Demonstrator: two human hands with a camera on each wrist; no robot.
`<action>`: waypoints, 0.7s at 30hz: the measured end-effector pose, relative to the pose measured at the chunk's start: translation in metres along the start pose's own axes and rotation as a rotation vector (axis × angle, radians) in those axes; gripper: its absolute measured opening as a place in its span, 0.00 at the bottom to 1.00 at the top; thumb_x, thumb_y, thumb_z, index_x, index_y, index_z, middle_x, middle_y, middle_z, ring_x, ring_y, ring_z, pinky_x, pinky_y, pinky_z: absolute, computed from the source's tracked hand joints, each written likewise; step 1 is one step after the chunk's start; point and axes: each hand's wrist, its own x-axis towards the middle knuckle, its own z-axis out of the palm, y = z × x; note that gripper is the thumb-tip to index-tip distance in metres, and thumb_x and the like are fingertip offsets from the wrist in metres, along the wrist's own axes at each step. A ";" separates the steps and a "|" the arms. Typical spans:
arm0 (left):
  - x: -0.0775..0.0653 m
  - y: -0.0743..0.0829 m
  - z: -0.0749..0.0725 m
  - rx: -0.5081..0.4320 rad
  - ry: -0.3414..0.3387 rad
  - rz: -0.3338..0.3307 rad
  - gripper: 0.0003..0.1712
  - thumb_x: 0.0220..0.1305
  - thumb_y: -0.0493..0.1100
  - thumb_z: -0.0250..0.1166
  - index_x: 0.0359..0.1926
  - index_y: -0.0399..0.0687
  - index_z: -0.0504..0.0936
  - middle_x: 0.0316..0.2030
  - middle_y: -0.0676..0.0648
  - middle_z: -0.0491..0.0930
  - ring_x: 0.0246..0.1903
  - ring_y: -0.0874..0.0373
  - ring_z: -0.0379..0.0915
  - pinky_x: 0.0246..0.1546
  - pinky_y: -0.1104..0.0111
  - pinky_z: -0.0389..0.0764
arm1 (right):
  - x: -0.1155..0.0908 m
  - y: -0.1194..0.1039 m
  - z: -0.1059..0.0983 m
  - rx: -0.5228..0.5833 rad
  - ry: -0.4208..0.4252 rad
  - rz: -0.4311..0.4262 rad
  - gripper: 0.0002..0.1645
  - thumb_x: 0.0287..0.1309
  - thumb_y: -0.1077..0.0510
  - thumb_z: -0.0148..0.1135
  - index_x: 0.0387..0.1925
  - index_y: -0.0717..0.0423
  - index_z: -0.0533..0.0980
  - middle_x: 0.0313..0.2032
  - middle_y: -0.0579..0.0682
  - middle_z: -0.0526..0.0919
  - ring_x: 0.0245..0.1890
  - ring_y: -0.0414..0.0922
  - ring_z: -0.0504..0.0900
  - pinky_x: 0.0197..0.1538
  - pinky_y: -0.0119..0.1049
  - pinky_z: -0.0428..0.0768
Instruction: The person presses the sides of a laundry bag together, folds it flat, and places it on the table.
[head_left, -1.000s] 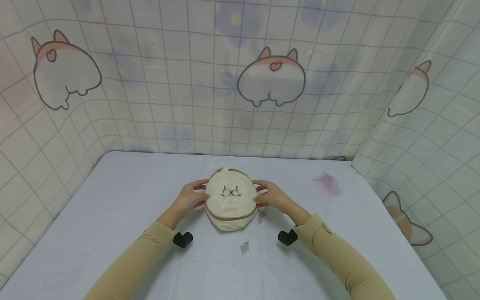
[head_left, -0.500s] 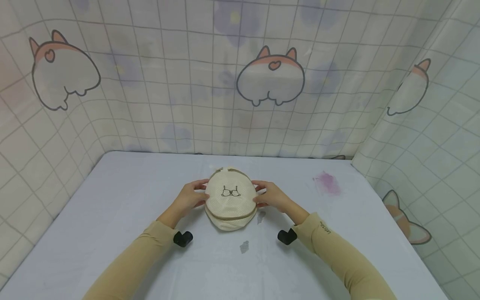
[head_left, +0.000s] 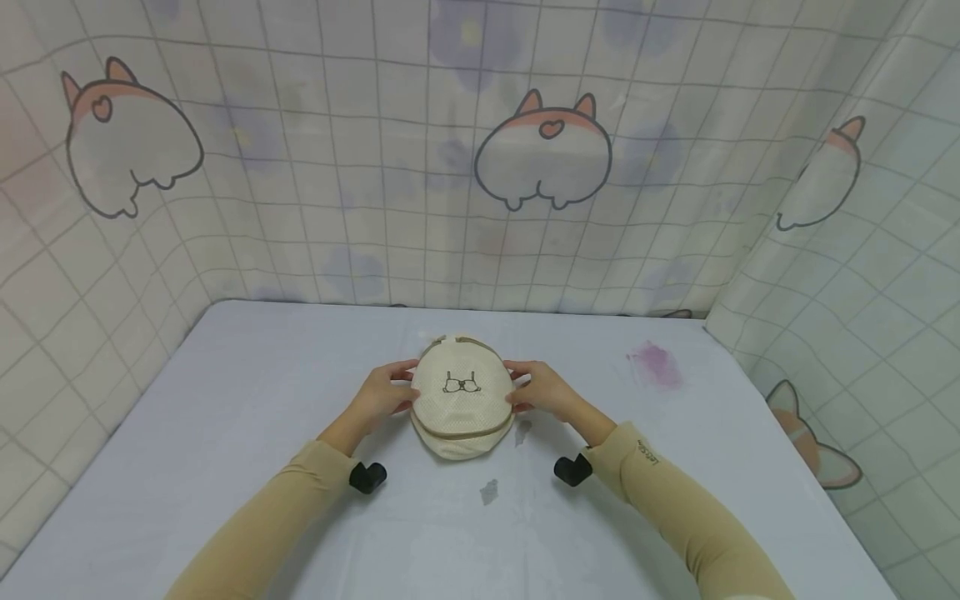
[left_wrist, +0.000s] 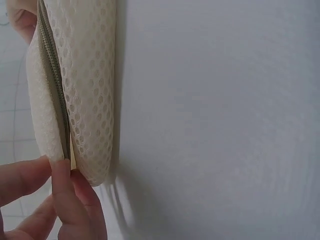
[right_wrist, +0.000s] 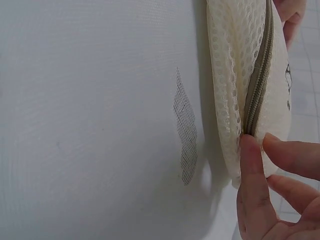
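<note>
A round cream mesh laundry bag (head_left: 459, 408) with a line drawing of a bra on its top lies on the table. My left hand (head_left: 377, 395) pinches its left side and my right hand (head_left: 547, 392) pinches its right side. In the left wrist view the zipper (left_wrist: 56, 80) runs along the bag's edge down to my fingertips (left_wrist: 61, 172), with the thumb on the top panel. From the right wrist view, my thumb and fingers hold the edge near the zipper (right_wrist: 259, 92) in the same way. The bag's inside is hidden.
The bag rests on a white-covered table (head_left: 247, 417) with a pink stain (head_left: 656, 365) at the back right. Grey worn patches (head_left: 489, 492) mark the cover near the bag. A grid-patterned curtain (head_left: 330, 192) with cartoon animals encloses the back and sides.
</note>
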 end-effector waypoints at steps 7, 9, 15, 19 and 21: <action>0.002 0.000 0.002 0.014 0.008 0.002 0.36 0.64 0.23 0.61 0.73 0.33 0.67 0.60 0.32 0.69 0.38 0.56 0.75 0.40 0.72 0.83 | 0.000 -0.002 0.001 -0.001 0.006 0.005 0.41 0.59 0.77 0.64 0.73 0.69 0.64 0.61 0.68 0.72 0.39 0.47 0.84 0.42 0.38 0.87; 0.001 0.001 0.002 0.017 0.014 0.002 0.36 0.64 0.22 0.61 0.73 0.33 0.67 0.60 0.32 0.70 0.38 0.56 0.75 0.39 0.72 0.82 | -0.001 -0.002 0.002 0.002 0.008 0.000 0.41 0.59 0.78 0.64 0.73 0.70 0.63 0.61 0.69 0.72 0.38 0.47 0.84 0.42 0.38 0.87; 0.001 0.001 0.003 0.035 0.021 0.008 0.36 0.63 0.22 0.62 0.72 0.32 0.68 0.58 0.33 0.71 0.37 0.57 0.75 0.38 0.73 0.82 | 0.001 -0.001 0.002 0.000 0.010 -0.014 0.41 0.59 0.78 0.64 0.73 0.71 0.63 0.61 0.69 0.73 0.37 0.47 0.84 0.40 0.37 0.87; 0.003 0.000 0.002 0.050 0.013 0.011 0.36 0.63 0.22 0.62 0.72 0.32 0.67 0.58 0.32 0.71 0.36 0.57 0.75 0.38 0.72 0.83 | 0.001 -0.002 0.003 0.000 0.011 -0.009 0.41 0.59 0.78 0.64 0.73 0.70 0.63 0.61 0.69 0.73 0.36 0.47 0.84 0.40 0.37 0.87; 0.004 0.000 0.001 0.055 0.010 0.006 0.36 0.63 0.22 0.63 0.73 0.32 0.67 0.58 0.32 0.71 0.37 0.57 0.75 0.38 0.72 0.83 | 0.001 -0.003 0.003 -0.004 0.008 -0.013 0.41 0.58 0.78 0.64 0.73 0.70 0.63 0.61 0.69 0.73 0.36 0.47 0.84 0.40 0.37 0.87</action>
